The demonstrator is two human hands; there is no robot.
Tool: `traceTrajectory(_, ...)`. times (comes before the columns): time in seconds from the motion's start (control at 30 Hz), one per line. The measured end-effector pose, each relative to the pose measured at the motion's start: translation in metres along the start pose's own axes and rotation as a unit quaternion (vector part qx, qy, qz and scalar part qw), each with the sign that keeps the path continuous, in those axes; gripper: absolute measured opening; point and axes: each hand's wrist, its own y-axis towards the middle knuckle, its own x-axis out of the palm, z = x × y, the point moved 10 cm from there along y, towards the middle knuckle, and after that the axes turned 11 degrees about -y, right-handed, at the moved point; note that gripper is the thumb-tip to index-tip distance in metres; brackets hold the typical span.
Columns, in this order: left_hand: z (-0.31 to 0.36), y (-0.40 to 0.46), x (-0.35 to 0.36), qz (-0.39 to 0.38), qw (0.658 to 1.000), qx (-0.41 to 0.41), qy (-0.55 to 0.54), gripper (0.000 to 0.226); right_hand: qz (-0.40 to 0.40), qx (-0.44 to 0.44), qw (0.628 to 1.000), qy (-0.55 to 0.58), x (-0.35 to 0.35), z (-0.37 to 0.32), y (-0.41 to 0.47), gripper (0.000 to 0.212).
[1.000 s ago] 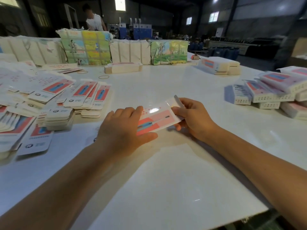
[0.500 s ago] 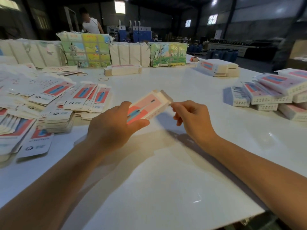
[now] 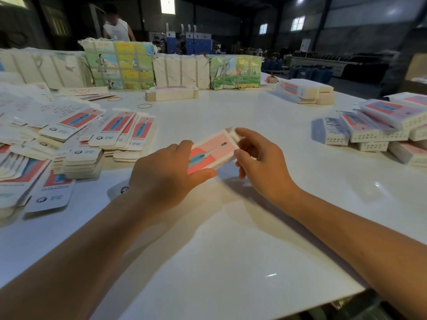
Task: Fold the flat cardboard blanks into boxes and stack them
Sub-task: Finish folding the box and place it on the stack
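The box (image 3: 211,151), pink and red with a blue print, sits at the centre of the frame just above the white table (image 3: 231,250): our left hand (image 3: 166,176) curls round its near end, thumb beneath, while our right hand (image 3: 258,162) pinches the far-end flap with bent fingers. Further off we see flat blanks (image 3: 120,130) fanned at mid left and folded boxes (image 3: 379,125) stacked at mid right. Bundled packs (image 3: 180,65) line the table's far edge.

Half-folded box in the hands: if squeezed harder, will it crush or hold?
The box is probably light, thin card that dents easily: the left hand holds it aloft alone. Its end flap, under the right hand, looks open, so that end likely flexes.
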Motion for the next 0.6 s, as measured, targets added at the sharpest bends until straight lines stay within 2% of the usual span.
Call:
traceTrajectory(0.07,0.005,-0.001,0.001,0.001,0.999,0.019,0.035,0.059,-0.044,0.048,0.998,0.022,0.009,0.012,0.002,0.054)
traceTrajectory(0.13,0.012,-0.004,0.002,0.004,0.997,0.048,0.067,0.064,-0.075,0.076,0.994,0.019,0.017,0.019,0.002,0.06)
traceTrajectory(0.2,0.017,-0.005,0.003,0.009,0.995,0.064,0.081,0.066,-0.079,0.083,0.993,0.015,0.018,0.021,0.002,0.052)
traceTrajectory(0.3,0.019,-0.006,0.001,0.016,0.995,0.067,0.078,0.067,-0.065,0.069,0.995,0.022,0.015,0.02,0.003,0.024)
traceTrajectory(0.33,0.02,-0.006,0.001,0.019,0.994,0.069,0.082,0.067,-0.065,0.061,0.996,0.022,0.015,0.018,0.003,0.021)
traceTrajectory(0.47,0.023,-0.007,0.005,0.022,0.99,0.085,0.115,0.07,-0.08,0.043,0.996,0.001,0.019,0.015,0.003,0.024)
traceTrajectory(0.6,0.025,-0.007,0.004,0.024,0.991,0.083,0.104,0.079,-0.088,0.032,0.995,-0.02,0.02,0.014,0.002,0.022)
